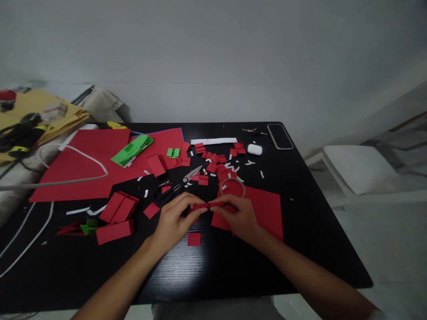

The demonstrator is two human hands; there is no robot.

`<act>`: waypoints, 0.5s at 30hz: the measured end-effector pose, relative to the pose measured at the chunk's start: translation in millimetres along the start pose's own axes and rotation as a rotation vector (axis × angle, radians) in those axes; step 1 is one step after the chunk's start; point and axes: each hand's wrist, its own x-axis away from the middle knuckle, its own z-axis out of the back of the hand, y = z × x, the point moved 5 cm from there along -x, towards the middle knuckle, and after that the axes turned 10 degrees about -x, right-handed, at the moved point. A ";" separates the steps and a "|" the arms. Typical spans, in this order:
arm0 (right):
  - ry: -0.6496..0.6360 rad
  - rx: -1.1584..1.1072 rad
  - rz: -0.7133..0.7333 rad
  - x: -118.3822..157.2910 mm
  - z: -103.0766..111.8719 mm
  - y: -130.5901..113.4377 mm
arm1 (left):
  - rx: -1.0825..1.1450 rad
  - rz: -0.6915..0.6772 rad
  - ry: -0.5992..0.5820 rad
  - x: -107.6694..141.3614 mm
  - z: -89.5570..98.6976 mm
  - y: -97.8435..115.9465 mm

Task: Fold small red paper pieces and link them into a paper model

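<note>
Between my two hands is a narrow piece of folded red paper (207,205), held level above the black table (320,249). My left hand (175,218) pinches its left end, thumb below and fingers above. The other end is pinched by my right hand (238,217). A small red paper square (194,239) lies just below my hands. Black-handled scissors (182,183) rest beyond my left hand with the blades pointing away. A roll of tape (232,188) sits beyond my right hand, partly over a red sheet (267,209).
Small red pieces and white scraps litter the middle. Folded red blocks (118,213), large red sheets (80,169) and a green paper stack (132,150) lie left, crossed by a white cable (83,151). A phone (280,136), keys (254,131) and a white case (255,149) are back right.
</note>
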 end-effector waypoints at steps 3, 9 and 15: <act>-0.001 -0.006 -0.020 0.0 0.3 0.7 | 0.001 0.013 -0.016 0.2 -0.6 -1.4; -0.045 0.000 -0.045 0.9 -2.3 1.8 | 0.018 0.104 -0.073 0.9 -4.9 -7.8; -0.001 0.010 -0.126 -1.6 -3.1 7.8 | 0.048 0.248 -0.186 -7.5 3.3 -15.7</act>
